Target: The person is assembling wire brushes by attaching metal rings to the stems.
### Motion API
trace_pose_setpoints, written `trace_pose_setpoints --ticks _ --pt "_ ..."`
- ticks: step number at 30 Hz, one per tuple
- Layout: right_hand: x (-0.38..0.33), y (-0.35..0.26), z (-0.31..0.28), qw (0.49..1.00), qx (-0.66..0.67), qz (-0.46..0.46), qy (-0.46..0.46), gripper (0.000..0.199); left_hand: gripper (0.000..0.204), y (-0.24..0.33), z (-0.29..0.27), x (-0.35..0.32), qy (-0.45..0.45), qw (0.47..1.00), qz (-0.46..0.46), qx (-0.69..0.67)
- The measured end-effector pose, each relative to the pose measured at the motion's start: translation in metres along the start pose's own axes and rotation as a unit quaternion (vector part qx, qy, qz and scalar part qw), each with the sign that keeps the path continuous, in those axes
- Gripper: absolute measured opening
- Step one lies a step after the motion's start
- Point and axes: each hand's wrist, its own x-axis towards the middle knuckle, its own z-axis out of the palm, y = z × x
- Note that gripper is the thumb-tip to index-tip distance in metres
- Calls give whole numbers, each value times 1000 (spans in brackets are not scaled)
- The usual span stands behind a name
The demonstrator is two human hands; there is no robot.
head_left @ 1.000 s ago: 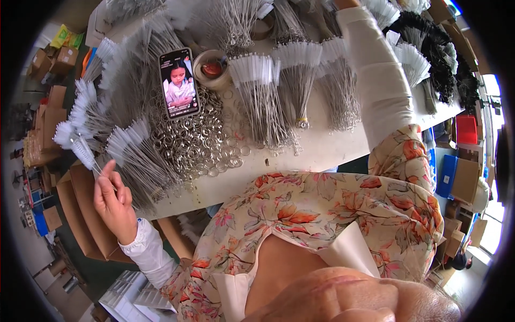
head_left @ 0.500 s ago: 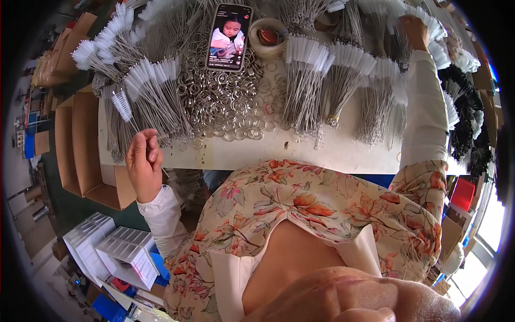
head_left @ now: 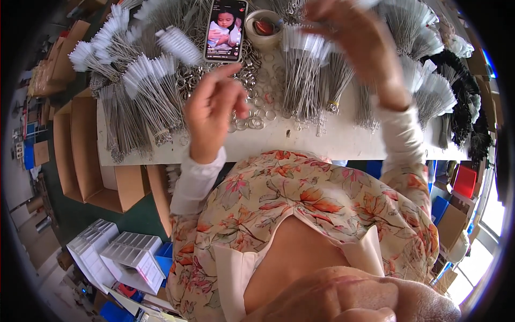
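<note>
My left hand (head_left: pixel 212 110) is over the near part of the heap of metal rings (head_left: pixel 255 115), its fingers curled. A white-bristled wire brush (head_left: pixel 178 45) slants up and left from these fingers, its stem partly lost against the rings. My right hand (head_left: pixel 362 48) is raised over the bundles of white-bristled brushes (head_left: pixel 306 80) right of the middle. Motion smears its fingers, so what they hold, if anything, does not show.
A phone (head_left: pixel 224 32) lies on the rings, beside a round tub (head_left: pixel 263 29) with reddish things inside. More brush bundles (head_left: pixel 153 88) lie at the left, and black-bristled ones (head_left: pixel 461 107) at the far right. Open cardboard boxes (head_left: pixel 88 155) stand left of the table (head_left: pixel 300 139).
My left hand has moved right and up, carrying the brush from the left bundles toward the rings. The right hand has swung left from the far right bundles, and now blurs.
</note>
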Motion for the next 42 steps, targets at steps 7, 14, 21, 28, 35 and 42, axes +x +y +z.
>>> trace_pose_setpoints --ticks 7,14,21,28,35,42 --pt "-23 28 120 997 10 2 71 30 11 -39 9 11 38 934 265 239" --pt "-41 60 111 902 327 180 217 31 25 -23 9 0 -145 896 289 304" --pt "-43 21 68 936 223 189 199 18 52 -23 0 4 -24 852 381 359" --pt "-59 19 107 966 -215 142 6 13 108 -10 27 -7 -248 967 -8 -48" --pt "-72 -7 95 943 0 332 -17 17 25 -1 7 -4 -244 924 226 186" --pt "-115 5 71 908 -293 298 -15 14 19 -31 15 1 -193 914 223 278"
